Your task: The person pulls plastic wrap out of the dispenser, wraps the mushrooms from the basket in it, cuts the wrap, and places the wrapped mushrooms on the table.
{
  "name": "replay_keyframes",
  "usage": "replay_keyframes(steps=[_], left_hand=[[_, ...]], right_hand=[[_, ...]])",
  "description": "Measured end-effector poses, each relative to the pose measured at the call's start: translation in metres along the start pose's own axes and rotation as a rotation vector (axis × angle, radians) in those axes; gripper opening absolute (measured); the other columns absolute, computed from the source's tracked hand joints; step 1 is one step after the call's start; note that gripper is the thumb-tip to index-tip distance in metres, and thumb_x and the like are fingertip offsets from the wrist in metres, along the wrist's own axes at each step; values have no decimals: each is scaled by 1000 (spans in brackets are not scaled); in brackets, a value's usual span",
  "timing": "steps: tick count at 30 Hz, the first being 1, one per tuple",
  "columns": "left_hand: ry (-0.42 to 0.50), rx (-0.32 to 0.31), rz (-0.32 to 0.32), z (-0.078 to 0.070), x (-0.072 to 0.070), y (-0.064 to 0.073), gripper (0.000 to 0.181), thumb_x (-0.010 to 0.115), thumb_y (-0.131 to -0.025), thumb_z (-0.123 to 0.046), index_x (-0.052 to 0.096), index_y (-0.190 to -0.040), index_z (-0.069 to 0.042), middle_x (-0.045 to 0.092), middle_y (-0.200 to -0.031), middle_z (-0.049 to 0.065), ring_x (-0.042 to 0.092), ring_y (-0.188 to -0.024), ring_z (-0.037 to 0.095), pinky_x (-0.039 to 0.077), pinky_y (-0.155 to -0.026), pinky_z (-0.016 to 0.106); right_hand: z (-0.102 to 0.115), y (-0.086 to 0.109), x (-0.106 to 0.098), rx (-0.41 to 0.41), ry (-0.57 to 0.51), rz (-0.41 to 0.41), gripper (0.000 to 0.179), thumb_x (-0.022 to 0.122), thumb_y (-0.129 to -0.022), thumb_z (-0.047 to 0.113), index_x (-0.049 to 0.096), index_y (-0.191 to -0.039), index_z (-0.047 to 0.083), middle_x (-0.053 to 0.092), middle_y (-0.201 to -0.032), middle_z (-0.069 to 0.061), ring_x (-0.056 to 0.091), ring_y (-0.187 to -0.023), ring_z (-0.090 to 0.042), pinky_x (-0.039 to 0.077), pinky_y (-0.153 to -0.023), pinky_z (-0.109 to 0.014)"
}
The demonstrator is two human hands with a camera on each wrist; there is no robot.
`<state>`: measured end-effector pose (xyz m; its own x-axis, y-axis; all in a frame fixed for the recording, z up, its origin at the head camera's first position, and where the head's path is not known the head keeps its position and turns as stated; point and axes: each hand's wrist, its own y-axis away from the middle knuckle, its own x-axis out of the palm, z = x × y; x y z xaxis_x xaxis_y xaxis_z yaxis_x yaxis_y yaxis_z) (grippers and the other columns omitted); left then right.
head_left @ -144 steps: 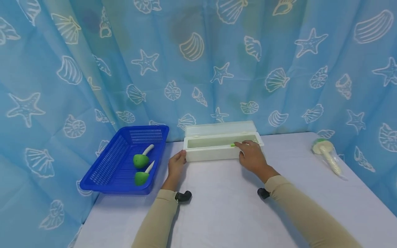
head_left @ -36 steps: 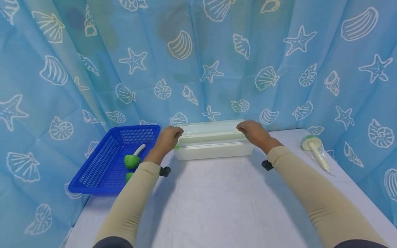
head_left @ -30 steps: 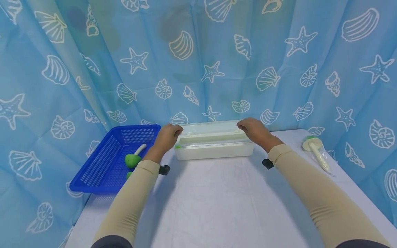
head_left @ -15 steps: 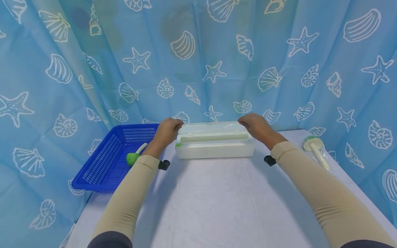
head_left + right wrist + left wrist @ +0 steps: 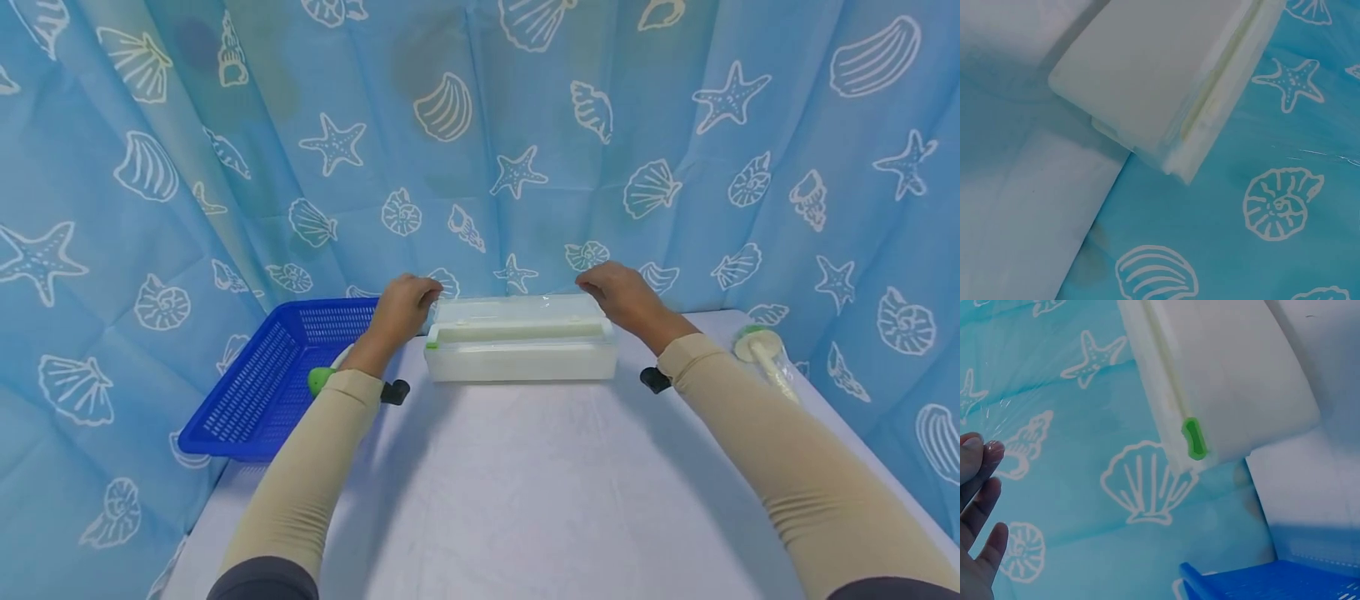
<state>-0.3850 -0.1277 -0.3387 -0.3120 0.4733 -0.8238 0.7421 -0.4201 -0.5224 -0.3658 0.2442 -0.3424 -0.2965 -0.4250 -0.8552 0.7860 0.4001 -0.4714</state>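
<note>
A long white cling film dispenser stands at the back of the table, its hinged lid tipped back. The green slide cutter sits at the left end of its front edge. My left hand, raised above the left end, pinches a corner of clear cling film between thumb and forefinger, the other fingers spread. Above the right end, my right hand pinches the film's other corner. Faint glints of the film show in the right wrist view, where the right hand is out of sight.
A blue plastic basket stands on the left, a green-capped mushroom-shaped piece in it partly behind my left arm. Another such piece, wrapped in clear plastic, lies at the right edge. A blue shell-patterned curtain hangs behind the table.
The green cutter has gone from the right part of the dispenser to its left end. Both hands now hold the film and have risen slowly over the last second, drawing it upward.
</note>
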Motion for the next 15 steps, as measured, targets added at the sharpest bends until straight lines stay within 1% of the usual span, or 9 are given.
replay_keyframes(steps=[3, 7, 11, 15], left_hand=[[17, 1, -10, -3, -4, 0, 19, 58, -98, -7, 71, -113, -5, 69, -101, 9, 60, -95, 25, 51, -83, 38], [39, 4, -26, -6, -10, 2, 19, 58, -98, -7, 71, -112, -6, 69, -101, 8, 59, -95, 24, 51, -83, 37], [44, -4, -21, -7, -11, 4, 19, 58, -98, -8, 71, -112, -6, 69, -101, 7, 59, -96, 23, 51, -83, 36], [51, -30, 19, -10, -8, 10, 19, 58, -98, -9, 71, -113, -7, 68, -101, 7, 58, -96, 23, 49, -84, 38]], right_hand=[[3, 0, -4, 31, 8, -3, 20, 59, -97, 5, 69, -114, 3, 67, -106, -13, 60, -102, -31, 49, -89, -45], [4, 5, -7, 68, -17, -9, 22, 59, -97, 5, 68, -117, 3, 66, -108, -13, 59, -104, -30, 48, -91, -45], [5, 9, -7, 47, -33, -15, 22, 60, -96, 4, 68, -117, 2, 66, -108, -14, 59, -104, -31, 48, -90, -45], [6, 16, -2, 29, -38, -19, 20, 61, -96, 5, 68, -114, 2, 66, -107, -13, 59, -104, -31, 49, -89, -46]])
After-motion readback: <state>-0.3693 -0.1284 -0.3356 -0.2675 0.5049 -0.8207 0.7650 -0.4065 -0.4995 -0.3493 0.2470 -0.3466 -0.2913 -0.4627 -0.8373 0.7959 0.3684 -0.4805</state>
